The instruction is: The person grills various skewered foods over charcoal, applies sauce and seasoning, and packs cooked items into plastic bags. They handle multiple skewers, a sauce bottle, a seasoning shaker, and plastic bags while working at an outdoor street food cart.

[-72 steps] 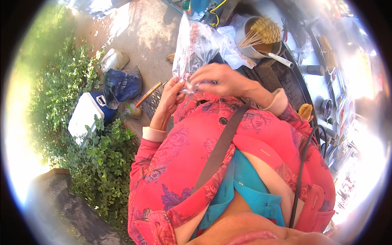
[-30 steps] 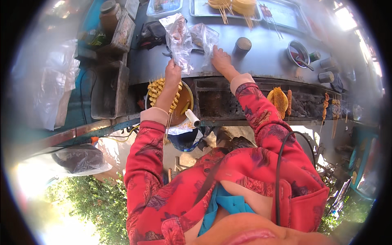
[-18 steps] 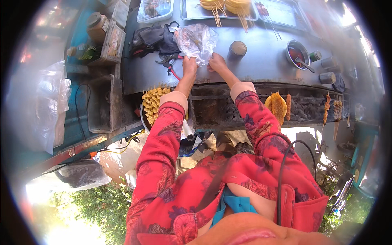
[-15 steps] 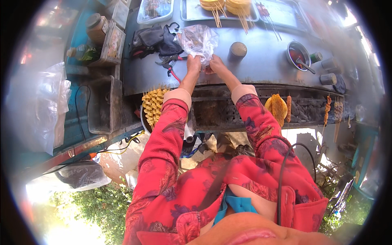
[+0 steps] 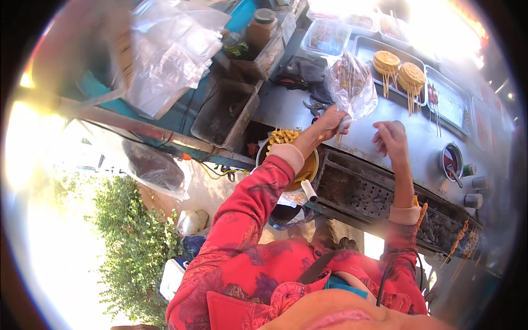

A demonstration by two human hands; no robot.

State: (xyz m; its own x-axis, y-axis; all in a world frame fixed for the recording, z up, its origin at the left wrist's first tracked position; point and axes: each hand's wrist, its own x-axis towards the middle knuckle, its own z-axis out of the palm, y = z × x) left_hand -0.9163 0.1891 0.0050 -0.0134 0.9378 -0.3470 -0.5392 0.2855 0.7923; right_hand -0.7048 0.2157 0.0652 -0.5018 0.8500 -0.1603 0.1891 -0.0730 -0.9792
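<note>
My left hand (image 5: 333, 122) is closed round the gathered neck of a clear plastic bag (image 5: 360, 93). Thin stick ends poke out below that fist, and brownish food shows through the plastic. To the right of the bag, my right hand (image 5: 391, 140) hovers over the metal counter (image 5: 363, 133), fingers loosely bent and apart, holding nothing. A round can is mostly hidden behind it. Beside the bag lie red-handled pruning shears (image 5: 316, 106) and a dark cloth bag (image 5: 302, 70). Below my left wrist, a bowl (image 5: 314, 165) holds yellow spiral-cut skewers (image 5: 281, 137), partly covered by my sleeve.
A charcoal grill (image 5: 357, 181) runs along the counter's near edge, with skewers (image 5: 457, 242) at its right end. Trays of skewered round flatbreads (image 5: 411, 77) stand at the back. A pot of red sauce (image 5: 451, 159) sits right. Plastic bags (image 5: 165, 55) hang left, above a dirty bin (image 5: 223, 113).
My right hand has let go of the bag and moved right. My left hand keeps hold of it, now more upright. The whole view has swung to the left.
</note>
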